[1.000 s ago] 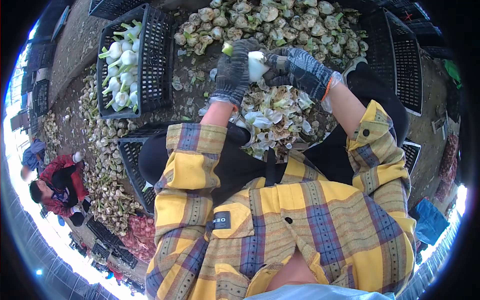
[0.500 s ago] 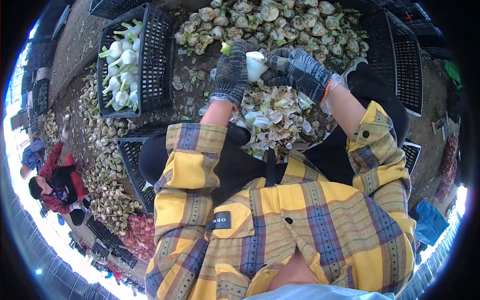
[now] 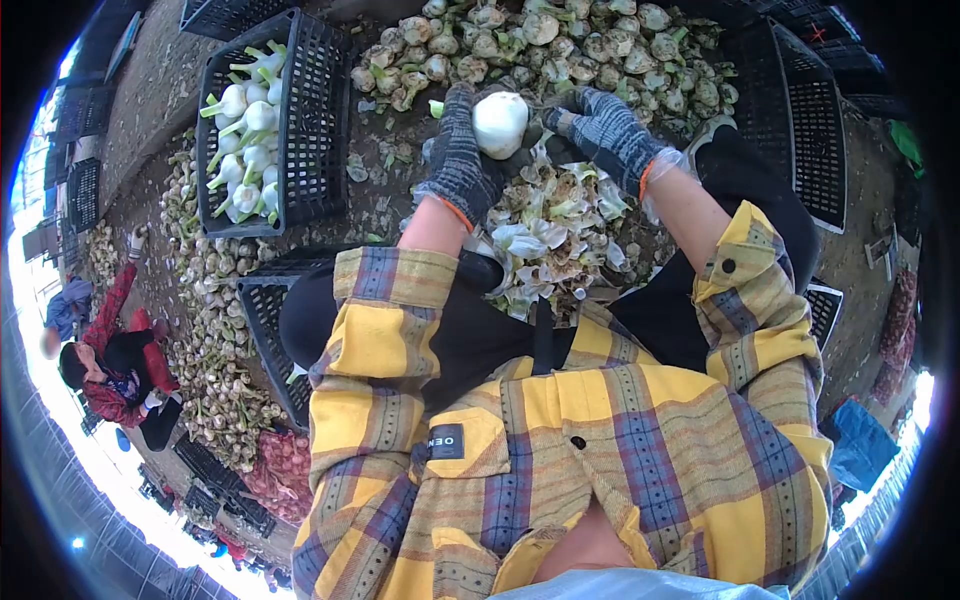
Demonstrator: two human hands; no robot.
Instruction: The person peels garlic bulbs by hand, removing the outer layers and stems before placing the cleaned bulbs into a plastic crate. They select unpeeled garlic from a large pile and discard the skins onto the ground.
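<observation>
Left crate (image 3: 318, 130) holding white garlic (image 3: 255, 118), left hand (image 3: 468, 150) clasping a bulb (image 3: 500, 127), right hand (image 3: 608, 135) curled beside it, grip unclear, husks (image 3: 565, 225) nearby, right crate (image 3: 812, 130), contents unclear.

Left hand (image 3: 462, 150): covering the middle of the stem (image 3: 436, 108) of the bulb (image 3: 499, 125). Right hand (image 3: 605, 130): fingertips lying in shadow, leaving contact with the bulb unreadable. Heap (image 3: 615, 48): being cut by the top edge, as is the upper-left crate (image 3: 232, 14). Lower crate (image 3: 268, 330): standing partly behind the knee (image 3: 308, 310). Blue-clad person (image 3: 70, 303): head showing as a blur. Distant items (image 3: 215, 548), lower left: appearing too small to identify. Pale blue cloth (image 3: 640, 586): running off the bottom edge.
</observation>
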